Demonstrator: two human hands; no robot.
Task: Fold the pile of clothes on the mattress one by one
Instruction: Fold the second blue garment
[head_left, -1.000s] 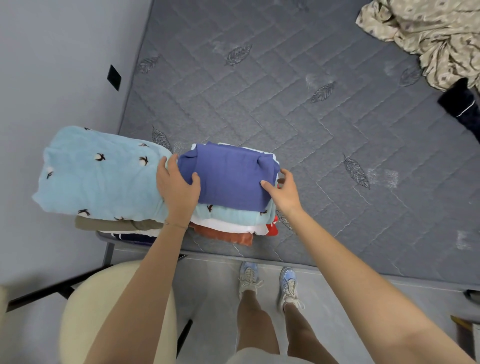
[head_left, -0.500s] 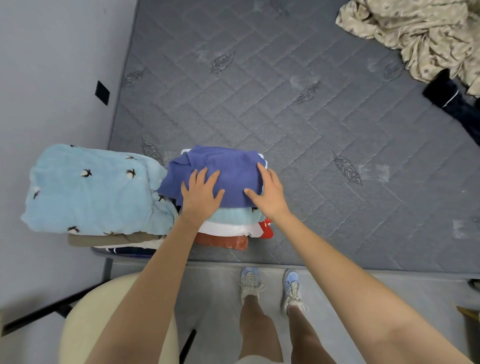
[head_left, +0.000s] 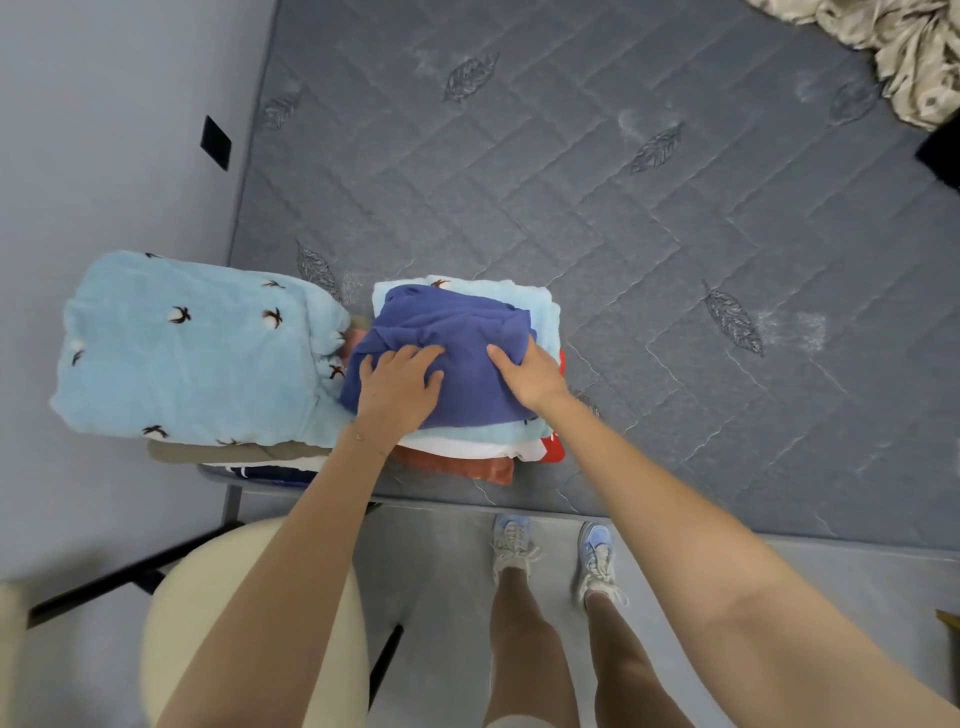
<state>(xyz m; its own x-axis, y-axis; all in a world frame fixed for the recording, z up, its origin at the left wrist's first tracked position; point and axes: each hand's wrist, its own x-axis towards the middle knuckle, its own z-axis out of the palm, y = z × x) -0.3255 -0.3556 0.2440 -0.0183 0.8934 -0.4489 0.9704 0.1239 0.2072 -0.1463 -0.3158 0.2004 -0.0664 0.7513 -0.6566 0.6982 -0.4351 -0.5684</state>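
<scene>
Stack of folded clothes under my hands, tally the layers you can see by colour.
Dark blue garment, on top: 1
Light blue bird-print layer: 1
White layer: 1
Rust-orange layer: 1
Red layer: 1
Total: 5 visible layers

head-worn view, steeply downward, near mattress (head_left: 623, 218)

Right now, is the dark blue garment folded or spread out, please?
Folded: the dark blue garment sits as a compact bundle atop the stack, left hand and right hand on it.
</scene>
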